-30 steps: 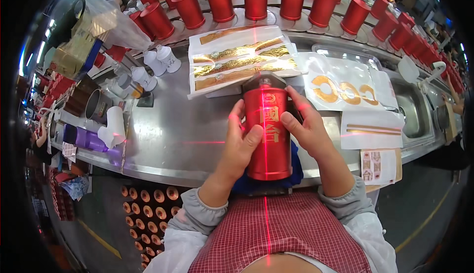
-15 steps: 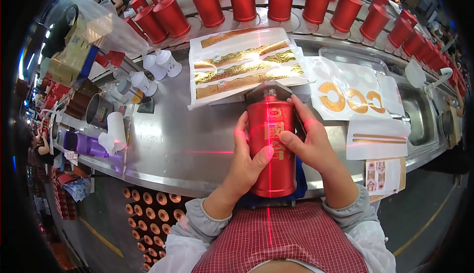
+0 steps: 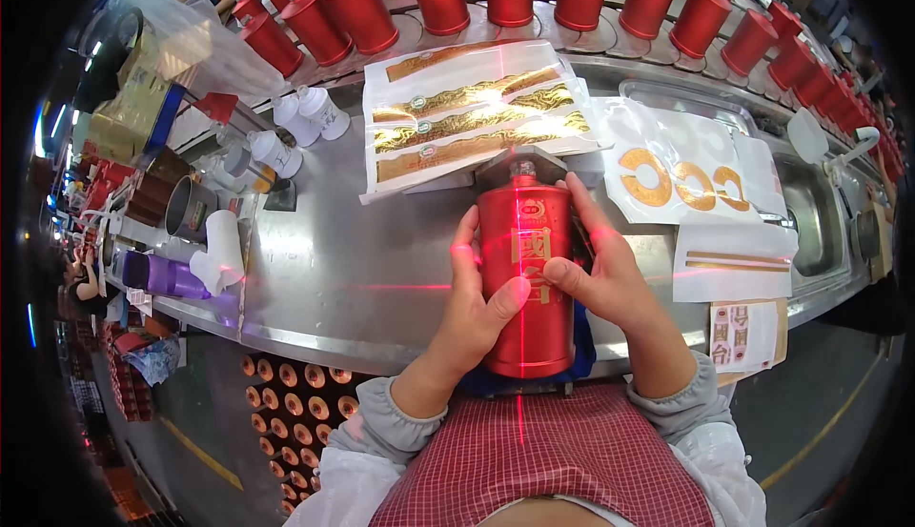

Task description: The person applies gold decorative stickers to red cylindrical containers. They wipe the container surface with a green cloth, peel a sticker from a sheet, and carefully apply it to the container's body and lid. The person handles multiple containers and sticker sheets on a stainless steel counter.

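since a moment ago little has moved: the red bottle still lies on the steel bench under the red laser cross, left hand and right hand fingers wrapped around it, thumbs smoothing its gold label, apparently mid-application.

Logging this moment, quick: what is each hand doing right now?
Left hand: closed on the red bottle, thumb on its front.
Right hand: closed on the same bottle, thumb on its front.
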`<state>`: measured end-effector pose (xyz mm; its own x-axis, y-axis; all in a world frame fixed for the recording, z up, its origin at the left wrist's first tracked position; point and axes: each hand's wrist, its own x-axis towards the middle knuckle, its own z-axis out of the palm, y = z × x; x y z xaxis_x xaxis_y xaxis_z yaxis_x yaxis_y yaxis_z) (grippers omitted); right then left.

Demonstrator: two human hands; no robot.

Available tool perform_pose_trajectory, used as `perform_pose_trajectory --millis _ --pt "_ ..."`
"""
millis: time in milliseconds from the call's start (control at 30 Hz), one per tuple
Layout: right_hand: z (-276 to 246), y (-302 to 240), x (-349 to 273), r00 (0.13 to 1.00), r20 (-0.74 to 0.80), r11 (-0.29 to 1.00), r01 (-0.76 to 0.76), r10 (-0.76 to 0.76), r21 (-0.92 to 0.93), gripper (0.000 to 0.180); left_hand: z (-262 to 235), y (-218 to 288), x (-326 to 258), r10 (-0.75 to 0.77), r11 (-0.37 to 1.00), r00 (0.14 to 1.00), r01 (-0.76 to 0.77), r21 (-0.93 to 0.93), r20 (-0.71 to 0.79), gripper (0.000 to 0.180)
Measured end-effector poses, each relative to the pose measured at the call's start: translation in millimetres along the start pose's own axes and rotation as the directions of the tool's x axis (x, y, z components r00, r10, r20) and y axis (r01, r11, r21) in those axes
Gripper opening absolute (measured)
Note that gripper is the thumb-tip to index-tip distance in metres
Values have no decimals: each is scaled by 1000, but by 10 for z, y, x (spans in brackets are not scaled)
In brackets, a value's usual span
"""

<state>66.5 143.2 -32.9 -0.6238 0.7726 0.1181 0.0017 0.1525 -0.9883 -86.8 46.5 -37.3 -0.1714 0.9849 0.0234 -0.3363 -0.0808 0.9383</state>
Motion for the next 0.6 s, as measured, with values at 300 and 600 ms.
perform_pose_trajectory --millis 300,600 --pt "-4 12 -3 1000 0 998 18 -18 -54 106 -15 -10 6 11 1000 1000 -12 17 19 98" --pt "-243 -443 35 948 -172 924 200 -266 -326 34 -45 -25 -2 -24 1000 999 24 -5 28 96"
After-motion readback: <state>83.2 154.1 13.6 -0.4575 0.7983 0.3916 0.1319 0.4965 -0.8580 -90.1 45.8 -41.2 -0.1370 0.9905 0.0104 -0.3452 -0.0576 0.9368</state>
